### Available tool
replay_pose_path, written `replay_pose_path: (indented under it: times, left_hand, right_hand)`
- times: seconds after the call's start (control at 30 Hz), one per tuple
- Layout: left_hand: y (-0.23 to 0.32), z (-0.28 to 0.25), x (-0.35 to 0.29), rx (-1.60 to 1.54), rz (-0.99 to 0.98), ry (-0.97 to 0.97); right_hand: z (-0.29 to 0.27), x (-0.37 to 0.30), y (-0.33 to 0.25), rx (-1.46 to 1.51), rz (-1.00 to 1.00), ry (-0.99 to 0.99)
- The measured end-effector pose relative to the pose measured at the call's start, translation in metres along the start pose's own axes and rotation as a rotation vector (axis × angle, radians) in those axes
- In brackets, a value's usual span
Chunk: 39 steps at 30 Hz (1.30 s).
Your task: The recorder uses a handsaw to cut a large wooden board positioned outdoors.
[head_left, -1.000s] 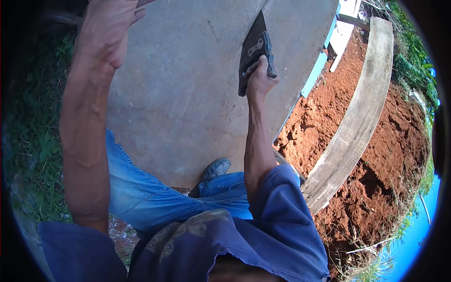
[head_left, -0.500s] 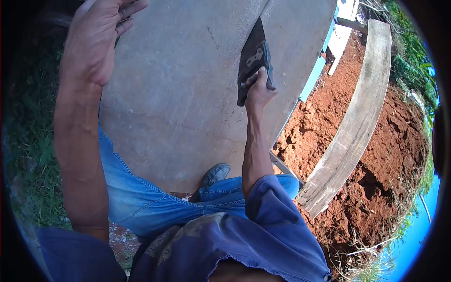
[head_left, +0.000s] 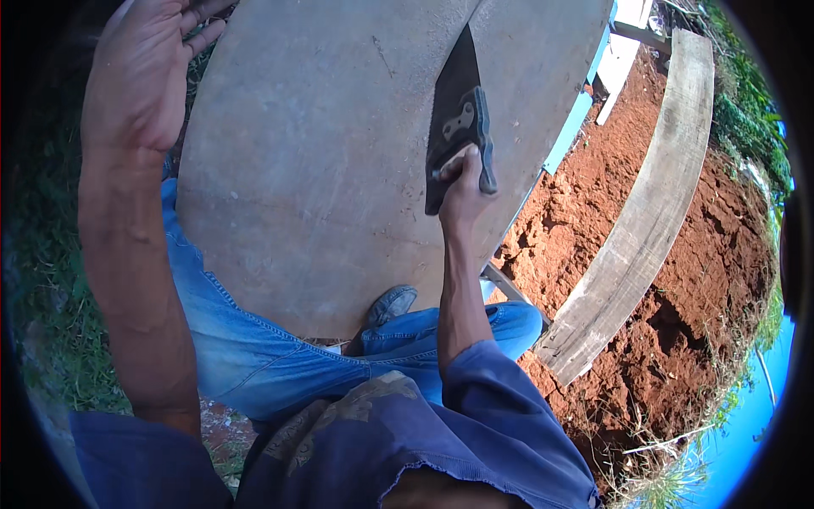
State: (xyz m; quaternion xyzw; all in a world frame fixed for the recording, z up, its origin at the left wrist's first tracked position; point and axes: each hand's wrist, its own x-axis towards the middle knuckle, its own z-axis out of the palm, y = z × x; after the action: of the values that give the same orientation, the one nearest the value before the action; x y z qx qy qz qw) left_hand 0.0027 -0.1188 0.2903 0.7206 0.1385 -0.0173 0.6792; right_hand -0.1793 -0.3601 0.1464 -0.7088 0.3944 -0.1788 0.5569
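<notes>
My right hand (head_left: 465, 188) is closed round the dark handle of a handsaw (head_left: 459, 76). The saw's blade points away from me, and its tip meets a cut line in a large grey-brown board (head_left: 297, 170). Pale sawdust lies along that line near the top of the view. At the upper left my left hand (head_left: 144, 81) is raised with fingers stretched and apart, by the board's left edge. The top of the view cuts off part of this hand, and I see nothing in it.
My shoe (head_left: 393, 305) rests on the near part of the board, with my bent leg behind it. To the right, a long wooden plank (head_left: 636, 220) lies over red soil (head_left: 568, 220). Light blue strips (head_left: 568, 134) edge the board. Grass (head_left: 51, 314) grows at the left.
My right hand has drawn the saw back toward me, so more blade shows above the board. My left hand has shifted a little to the left.
</notes>
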Motion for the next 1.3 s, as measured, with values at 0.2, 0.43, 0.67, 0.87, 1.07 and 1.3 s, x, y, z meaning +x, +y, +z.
replay_pose_path:
  times: [0.2,0.43,0.67,0.87,1.07,1.3]
  left_hand:
    - [-0.015,-0.011,0.011,-0.084,-0.033,-0.144]
    - [-0.005,-0.024,0.001,-0.076,-0.039,-0.036]
    - [-0.01,-0.012,-0.006,-0.094,-0.051,-0.092]
    - [-0.01,-0.021,0.014,-0.097,-0.074,-0.058]
    - [-0.007,0.003,0.004,-0.102,-0.039,-0.118]
    - [-0.016,-0.019,0.012,-0.136,0.023,-0.145]
  right_hand:
    - [-0.019,-0.048,-0.006,0.013,0.103,-0.033]
    - [-0.08,-0.137,-0.064,-0.033,0.066,-0.141]
    - [0.02,0.031,0.003,0.047,0.039,-0.003]
    - [-0.126,-0.206,-0.095,-0.095,0.177,-0.07]
    - [-0.009,0.011,0.003,-0.078,0.012,0.024]
    - [-0.07,-0.124,-0.043,-0.048,0.104,-0.029]
